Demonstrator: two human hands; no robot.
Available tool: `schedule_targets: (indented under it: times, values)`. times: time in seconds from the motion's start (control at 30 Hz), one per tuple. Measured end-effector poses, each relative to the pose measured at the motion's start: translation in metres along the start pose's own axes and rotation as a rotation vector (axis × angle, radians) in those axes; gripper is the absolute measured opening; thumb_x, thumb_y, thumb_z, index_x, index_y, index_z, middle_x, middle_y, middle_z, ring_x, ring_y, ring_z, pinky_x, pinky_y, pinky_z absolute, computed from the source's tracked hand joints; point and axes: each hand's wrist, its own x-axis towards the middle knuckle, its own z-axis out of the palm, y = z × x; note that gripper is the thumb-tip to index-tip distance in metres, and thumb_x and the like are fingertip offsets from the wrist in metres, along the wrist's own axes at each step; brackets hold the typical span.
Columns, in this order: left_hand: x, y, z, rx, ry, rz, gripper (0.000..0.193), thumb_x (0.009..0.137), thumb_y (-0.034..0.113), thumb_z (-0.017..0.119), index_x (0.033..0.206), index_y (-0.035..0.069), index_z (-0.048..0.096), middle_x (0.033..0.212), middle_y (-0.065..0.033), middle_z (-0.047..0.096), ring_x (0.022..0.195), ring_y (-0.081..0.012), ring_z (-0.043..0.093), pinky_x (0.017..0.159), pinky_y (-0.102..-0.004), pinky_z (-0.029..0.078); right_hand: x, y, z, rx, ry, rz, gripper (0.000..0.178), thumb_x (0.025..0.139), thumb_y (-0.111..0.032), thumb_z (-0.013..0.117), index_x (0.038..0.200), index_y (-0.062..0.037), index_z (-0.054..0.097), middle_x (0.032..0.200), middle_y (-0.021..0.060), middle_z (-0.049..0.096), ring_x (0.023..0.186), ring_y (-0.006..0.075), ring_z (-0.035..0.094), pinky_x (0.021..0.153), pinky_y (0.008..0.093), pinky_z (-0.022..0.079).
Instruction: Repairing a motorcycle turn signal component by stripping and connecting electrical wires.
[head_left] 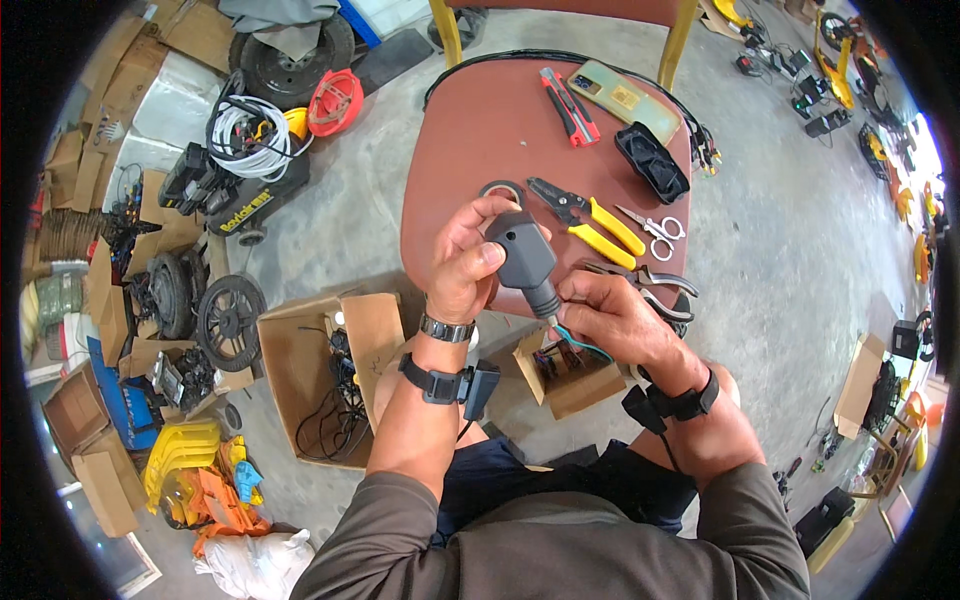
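Note:
My left hand [467, 255] grips a black plastic housing [527, 258] with a small round hole in its face and a ribbed cable sleeve at its lower end. At that sleeve's tip, the fingers of my right hand [618, 318] are pinched together on thin teal wires [584, 345], which loop below them. Both hands are above the near edge of a brown chair seat [450, 150]. Beyond the housing, on the seat, lie a dark ring [502, 188], yellow-handled wire strippers [600, 228] and small folding scissors [658, 232]. Dark-handled pliers [655, 280] lie beside my right hand.
Farther back on the seat are a red utility knife [570, 108], a phone [625, 100], a black tray-like case [652, 162] and black cable [560, 54]. Cardboard boxes [285, 350] [590, 390] stand below. Wheels [230, 322] and a red helmet [336, 102] are at left.

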Motion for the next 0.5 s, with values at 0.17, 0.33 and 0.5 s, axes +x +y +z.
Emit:
schedule_targets:
  times: [0.17,0.33,0.5]
  values:
    - [-0.0002,-0.0004,-0.0019,-0.012,-0.010,-0.031,0.064,0.071,0.037,0.076,0.118,-0.001,0.055,0.103,-0.0256,0.066,0.096,-0.0303,0.068,0.081,-0.0378,0.058,-0.0003,-0.0022,0.0001,0.069,0.003,0.045,0.012,0.094,-0.010,0.058,0.100,0.0007,0.061,0.077,0.0004,0.059,0.068,0.0071,0.055,0.060,0.0242,0.045]
    - [0.0001,-0.0006,-0.0028,-0.026,-0.028,-0.038,0.065,0.071,0.039,0.076,0.118,0.000,0.054,0.103,-0.0274,0.066,0.089,-0.0280,0.069,0.078,-0.0358,0.058,-0.0005,0.0006,0.0021,0.115,0.016,0.063,0.013,0.096,-0.012,0.057,0.100,-0.0003,0.061,0.080,0.0008,0.063,0.065,0.0067,0.056,0.057,0.0228,0.045]
    - [-0.0006,-0.0004,-0.0038,-0.035,-0.053,-0.061,0.065,0.072,0.041,0.076,0.118,0.000,0.054,0.102,-0.0266,0.067,0.087,-0.0267,0.069,0.076,-0.0343,0.057,-0.0008,0.0032,0.0012,0.134,0.009,0.054,0.013,0.097,-0.013,0.057,0.100,-0.0015,0.060,0.082,0.0013,0.064,0.064,0.0069,0.056,0.056,0.0221,0.044]
